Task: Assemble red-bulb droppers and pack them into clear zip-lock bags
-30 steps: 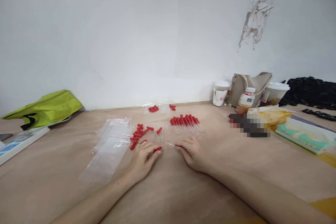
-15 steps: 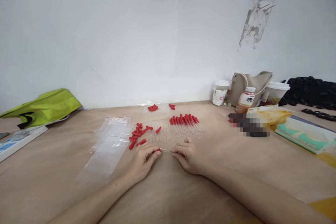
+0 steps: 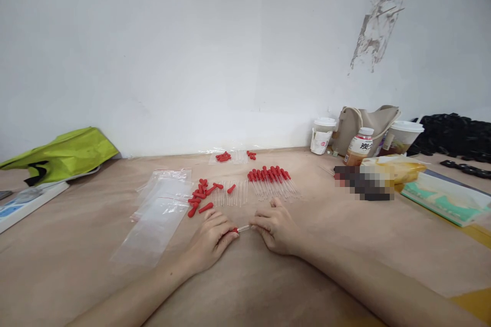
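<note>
My left hand pinches a red rubber dropper bulb, mostly hidden by thumb and fingers. From the bulb a clear glass dropper tube runs to my right hand, whose thumb and fingertips close on its other end. How deep the tube sits in the bulb I cannot tell. Just beyond my left hand lie several loose red bulbs. Bare glass tubes rest side by side to their right. Past my right hand is a row of droppers with red bulbs fitted.
Clear zip bags lie left of the bulbs. By the wall are packed bulbs and tubes. Rightward stand a paper cup, a bottle, a beige bag and a tissue pack. A yellow-green bag sits far left.
The bulb and tube have come slightly nearer to me, with the left hand shifted a little right and down. More of the tube's clear length shows between my hands.
</note>
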A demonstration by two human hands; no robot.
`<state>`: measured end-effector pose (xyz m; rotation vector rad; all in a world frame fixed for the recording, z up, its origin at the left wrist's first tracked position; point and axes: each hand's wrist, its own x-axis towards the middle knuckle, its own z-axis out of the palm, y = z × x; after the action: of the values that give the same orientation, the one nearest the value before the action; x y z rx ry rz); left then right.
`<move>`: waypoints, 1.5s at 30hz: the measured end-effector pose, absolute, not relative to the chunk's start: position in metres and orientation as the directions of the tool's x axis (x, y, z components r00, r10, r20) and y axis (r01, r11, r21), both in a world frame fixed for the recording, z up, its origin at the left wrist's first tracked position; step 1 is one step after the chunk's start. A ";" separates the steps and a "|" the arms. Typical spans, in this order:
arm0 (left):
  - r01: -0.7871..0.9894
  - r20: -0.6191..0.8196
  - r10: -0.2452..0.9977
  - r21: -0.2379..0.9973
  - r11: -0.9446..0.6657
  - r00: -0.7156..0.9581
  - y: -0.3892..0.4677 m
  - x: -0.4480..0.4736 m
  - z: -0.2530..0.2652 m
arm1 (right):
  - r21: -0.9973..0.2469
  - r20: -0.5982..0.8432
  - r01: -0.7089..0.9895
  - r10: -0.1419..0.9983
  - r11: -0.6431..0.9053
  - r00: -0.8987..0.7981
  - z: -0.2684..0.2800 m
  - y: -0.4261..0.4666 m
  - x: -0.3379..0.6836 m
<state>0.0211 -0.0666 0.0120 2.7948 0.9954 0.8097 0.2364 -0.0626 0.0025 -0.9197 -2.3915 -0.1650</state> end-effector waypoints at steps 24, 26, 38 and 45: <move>0.740 0.603 0.608 0.042 -0.671 0.517 -0.054 0.001 0.015 | -0.119 0.469 0.833 0.770 0.541 -0.433 0.025 -0.057 0.248; 0.795 0.629 0.633 0.038 -0.605 0.451 -0.049 -0.006 0.012 | -0.329 0.441 0.875 0.877 0.356 -0.191 0.030 -0.042 0.254; 0.847 0.625 0.667 0.019 -0.532 0.405 -0.041 -0.022 0.009 | -0.315 0.348 0.947 0.921 -0.059 0.173 0.022 0.030 0.244; 0.841 0.634 0.661 0.031 -0.541 0.401 -0.045 -0.003 0.022 | -0.302 0.380 0.953 0.913 -0.030 0.149 0.020 0.029 0.242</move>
<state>-0.0034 -0.0449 0.0224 2.8651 1.5849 1.0538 0.2424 0.0288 0.0201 -1.9539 -1.7749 -0.1106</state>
